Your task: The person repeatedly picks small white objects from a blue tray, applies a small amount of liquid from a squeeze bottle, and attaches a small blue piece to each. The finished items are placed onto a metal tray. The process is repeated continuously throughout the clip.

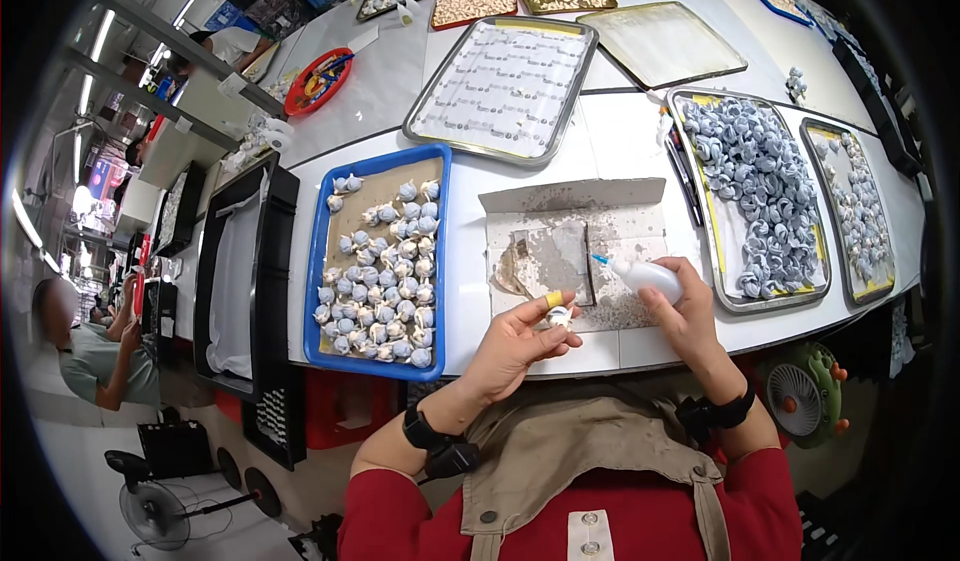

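My left hand (512,349), with yellow tape round a finger, pinches a small white piece (561,318) with a dark mark between thumb and fingertips. My right hand (690,313) is wrapped round a white squeeze bottle (646,278), tilted so that its thin blue tip points left, apart from the piece. Beneath the tip lies a stained, folded sheet of cardboard (628,229) with a smeared patch. Left of my left hand is a blue tray (441,261) holding many small round pieces (390,291), grey-blue with cream parts.
At right stand a metal tray (718,251) heaped with grey-blue curled pieces (755,181) and another tray (826,221). Pens (684,166) lie beside them. A paper-lined tray (505,86) sits behind the cardboard. Black crates (285,261) and a person (110,356) are at left; a green fan (805,396) is below right.
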The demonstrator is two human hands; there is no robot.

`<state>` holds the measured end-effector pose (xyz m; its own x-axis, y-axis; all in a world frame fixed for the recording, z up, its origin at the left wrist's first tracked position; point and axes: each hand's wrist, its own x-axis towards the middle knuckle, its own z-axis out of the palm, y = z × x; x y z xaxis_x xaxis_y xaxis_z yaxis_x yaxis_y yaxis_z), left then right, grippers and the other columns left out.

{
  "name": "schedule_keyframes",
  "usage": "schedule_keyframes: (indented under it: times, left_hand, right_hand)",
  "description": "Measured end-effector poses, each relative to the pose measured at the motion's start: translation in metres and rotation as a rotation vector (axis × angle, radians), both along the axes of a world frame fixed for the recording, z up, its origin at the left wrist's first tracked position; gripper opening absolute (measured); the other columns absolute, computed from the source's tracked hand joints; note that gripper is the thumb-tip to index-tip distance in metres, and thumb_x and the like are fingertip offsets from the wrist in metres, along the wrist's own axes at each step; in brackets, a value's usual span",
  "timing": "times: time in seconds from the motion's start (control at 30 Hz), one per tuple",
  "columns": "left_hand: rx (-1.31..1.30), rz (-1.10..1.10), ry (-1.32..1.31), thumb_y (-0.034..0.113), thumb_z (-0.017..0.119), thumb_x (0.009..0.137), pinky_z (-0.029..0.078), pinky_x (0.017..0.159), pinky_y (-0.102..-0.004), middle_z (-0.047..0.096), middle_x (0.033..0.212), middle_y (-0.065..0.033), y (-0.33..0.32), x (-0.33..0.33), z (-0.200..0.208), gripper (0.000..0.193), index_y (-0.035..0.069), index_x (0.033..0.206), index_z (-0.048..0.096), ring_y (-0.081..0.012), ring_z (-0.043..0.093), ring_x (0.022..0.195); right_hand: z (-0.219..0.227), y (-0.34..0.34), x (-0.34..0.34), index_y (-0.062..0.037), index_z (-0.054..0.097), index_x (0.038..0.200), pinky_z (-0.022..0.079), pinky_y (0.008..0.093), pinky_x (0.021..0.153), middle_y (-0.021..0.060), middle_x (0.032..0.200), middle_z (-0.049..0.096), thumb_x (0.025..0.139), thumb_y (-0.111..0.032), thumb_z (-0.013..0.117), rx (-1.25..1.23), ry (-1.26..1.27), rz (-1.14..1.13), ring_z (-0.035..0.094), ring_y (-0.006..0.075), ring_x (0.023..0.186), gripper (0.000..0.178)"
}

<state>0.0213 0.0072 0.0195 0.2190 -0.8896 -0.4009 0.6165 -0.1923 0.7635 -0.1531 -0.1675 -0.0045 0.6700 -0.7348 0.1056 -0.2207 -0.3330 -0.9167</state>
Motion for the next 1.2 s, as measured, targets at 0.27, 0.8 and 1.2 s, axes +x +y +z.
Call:
schedule_keyframes:
  times: [0.27, 0.8, 1.2]
  left_hand:
    - [-0.07, 0.118, -0.143, 0.003, 0.065, 0.084, 0.049, 0.071, -0.0217, 0.06, 0.102, -0.0074, -0.007, -0.027, -0.016, 0.041, -0.001, 0.123, 0.051, -0.0116, 0.061, 0.084]
    - [-0.129, 0.171, -0.389, 0.0, 0.067, 0.082, 0.048, 0.066, -0.0192, 0.057, 0.102, -0.0042, 0.002, -0.031, -0.015, 0.039, -0.002, 0.119, 0.055, -0.0063, 0.056, 0.077]
    - [-0.089, 0.152, -0.283, 0.001, 0.065, 0.084, 0.049, 0.071, -0.02, 0.061, 0.1, -0.0081, 0.004, -0.03, -0.009, 0.038, -0.003, 0.12, 0.053, -0.0089, 0.06, 0.08]
  right_hand:
    - [0.032, 0.011, -0.03, -0.0033, 0.06, 0.082, 0.04, 0.0301, 0.073, 0.0068, 0.084, 0.054, 0.066, -0.021, 0.077, -0.058, -0.108, -0.038, 0.049, 0.0191, 0.078, 0.029]
    - [0.063, 0.029, -0.014, -0.0074, 0.063, 0.075, 0.033, 0.0354, 0.077, 0.0025, 0.068, 0.056, 0.056, -0.025, 0.084, -0.546, -0.052, 0.048, 0.049, 0.0219, 0.076, 0.033]
    - [0.063, 0.028, -0.011, -0.0065, 0.063, 0.074, 0.032, 0.036, 0.077, 0.0032, 0.066, 0.056, 0.055, -0.021, 0.084, -0.542, -0.039, 0.033, 0.049, 0.0215, 0.074, 0.031]
